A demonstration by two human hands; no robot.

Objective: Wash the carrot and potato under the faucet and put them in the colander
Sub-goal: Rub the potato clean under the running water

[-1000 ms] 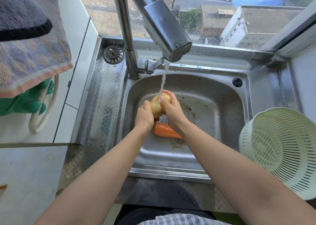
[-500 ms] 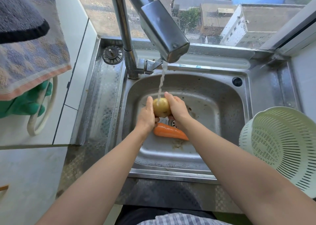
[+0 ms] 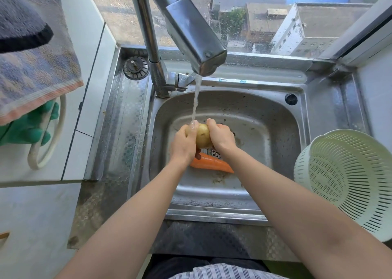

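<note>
Head view: left hand point(image 3: 184, 145) and right hand point(image 3: 220, 136) grip wet yellow potato point(image 3: 202, 137) under faucet point(image 3: 191, 35)

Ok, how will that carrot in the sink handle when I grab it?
The carrot looks straight and firm, so it should lift without bending. It lies in the sink near running water, so probably slippery. Round and tapered, it may roll.

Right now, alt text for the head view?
The left hand and right hand grip a potato under the running faucet, over a steel sink. A carrot lies on the sink floor beneath them; an empty pale green colander sits to the right.
</note>
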